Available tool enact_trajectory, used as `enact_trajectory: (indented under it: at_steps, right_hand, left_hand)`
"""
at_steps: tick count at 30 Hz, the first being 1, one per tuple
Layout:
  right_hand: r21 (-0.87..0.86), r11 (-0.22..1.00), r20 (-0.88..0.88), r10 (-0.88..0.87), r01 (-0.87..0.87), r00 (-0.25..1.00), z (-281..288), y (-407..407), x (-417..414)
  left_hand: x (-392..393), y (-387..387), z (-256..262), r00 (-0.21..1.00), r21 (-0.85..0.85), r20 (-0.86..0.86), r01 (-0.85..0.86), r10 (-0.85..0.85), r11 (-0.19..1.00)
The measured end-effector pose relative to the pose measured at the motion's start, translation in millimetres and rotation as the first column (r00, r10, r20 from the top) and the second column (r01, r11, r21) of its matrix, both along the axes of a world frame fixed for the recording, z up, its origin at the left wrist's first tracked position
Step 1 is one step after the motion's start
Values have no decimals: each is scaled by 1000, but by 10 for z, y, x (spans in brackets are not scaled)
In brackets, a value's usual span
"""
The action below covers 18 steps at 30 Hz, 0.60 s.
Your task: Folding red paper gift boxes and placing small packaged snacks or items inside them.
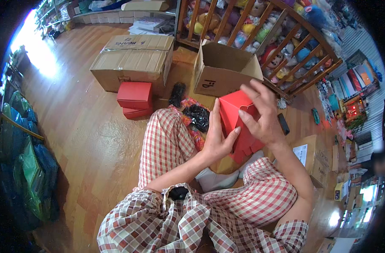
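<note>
A small red cardboard box is held up in front of me, over the floor between my legs. My left hand grips its left side, fingers along the far edge and thumb across the near face. Over the box's right end is my right hand, its fingers spread and its thumb against the edge of a folded flap. Below the held box, partly hidden by it and by my right wrist, lie more red cardboard pieces. To the left, two red boxes are stacked on the floor.
Behind the stack stands a taped carton. An open-topped carton is beside a wooden slatted crib full of plush toys. Black plastic lies by my knee. A phone and a labelled carton are at right; bagged goods line the left.
</note>
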State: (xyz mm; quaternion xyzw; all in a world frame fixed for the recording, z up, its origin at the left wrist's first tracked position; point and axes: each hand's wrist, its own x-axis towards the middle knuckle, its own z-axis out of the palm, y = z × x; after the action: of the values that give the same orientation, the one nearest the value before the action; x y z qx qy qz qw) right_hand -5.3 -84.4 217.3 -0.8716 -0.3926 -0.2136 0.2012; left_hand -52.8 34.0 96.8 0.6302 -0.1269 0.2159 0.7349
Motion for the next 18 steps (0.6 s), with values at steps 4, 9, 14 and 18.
enact_trajectory:
  at_steps: [4, 9, 14, 18]
  right_hand:
    - [76, 997, -100, 37, -30, 994, -169, 9, 11]
    - [38, 998, -63, 44, -42, 997, -256, 42, -5]
    - [-63, 995, -13, -75, 74, 997, -300, 80, -77]
    - [-112, 983, 65, -138, 144, 988, -291, 103, -100]
  left_hand:
    - [13, 16, 6, 999, 44, 0, -51, 51, 998]
    - [23, -17, -82, 993, -110, -113, -25, 12, 994]
    - [20, -14, -161, 986, -80, -164, 5, -19, 997]
    - [12, -18, -130, 982, -115, -170, 57, -76, 992]
